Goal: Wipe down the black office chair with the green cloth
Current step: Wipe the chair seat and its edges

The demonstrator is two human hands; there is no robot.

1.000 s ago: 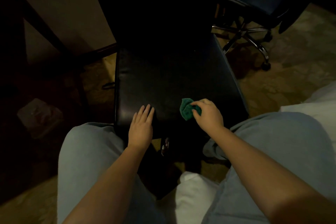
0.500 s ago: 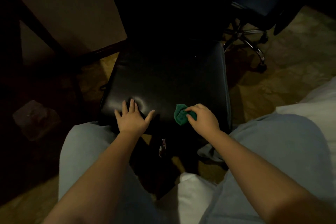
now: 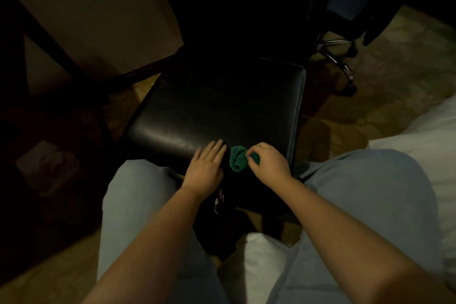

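The black office chair [image 3: 217,106] stands right in front of my knees, its glossy leather seat turned at an angle and its backrest lost in the dark behind. My right hand [image 3: 270,164] grips the bunched green cloth [image 3: 238,161] against the seat's front edge. My left hand [image 3: 206,166] lies flat on that same front edge with straight fingers, just left of the cloth and almost touching it.
A second office chair [image 3: 345,7] with a chrome wheeled base stands at the back right. A dark wooden table leg and frame [image 3: 56,44] run along the left. White bedding [image 3: 419,150] lies at my right, a white pillow [image 3: 259,254] between my legs.
The chair seat has swung round to the left. My left hand slid right along the front edge, close to the cloth. The right hand with the cloth stayed at the front edge.
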